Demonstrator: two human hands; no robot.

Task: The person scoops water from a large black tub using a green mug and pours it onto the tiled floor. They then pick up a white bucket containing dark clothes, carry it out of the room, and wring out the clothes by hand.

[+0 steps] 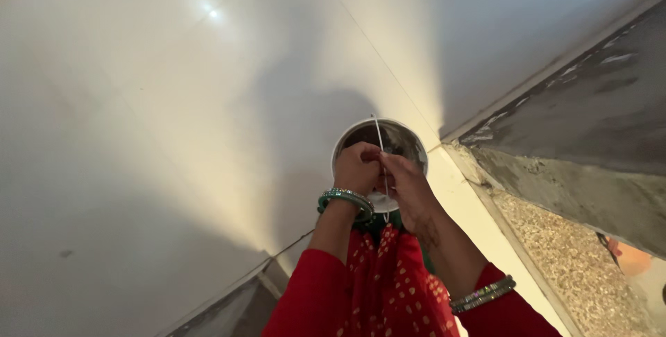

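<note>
- Looking straight up here, both hands raised against a round ceiling fitting [388, 144] with a white rim and a dark, shiny inside.
- Left hand [356, 168] curling into a loose fist right at the lower left edge of the fitting, knuckles facing the camera; fingers closed, seemingly on the rim or the wire, hard to tell which.
- Right hand [406, 186] sitting just beside the left, touching it, fingers pinching narrow around a thin white wire [379, 141].
- Wire running up from between the two hands and across the opening of the fitting, a short end also dangling below the right hand.
- Fitting sitting directly above and behind both hands, its lower part hidden by them.
- Wearing a green studded bangle [346, 201] on the left wrist, just below that hand, and a thinner stack of bangles [483, 295] lower down the right forearm.
- Red sleeves and a red dotted scarf [388, 281] hanging between the two arms, below the hands.
- White ceiling [173, 136] spreading out to the left of the hands, with a bright light spot far up and left.
- Grey concrete beam [590, 122] slanting off to the right of the hands, speckled rough surface under it.
</note>
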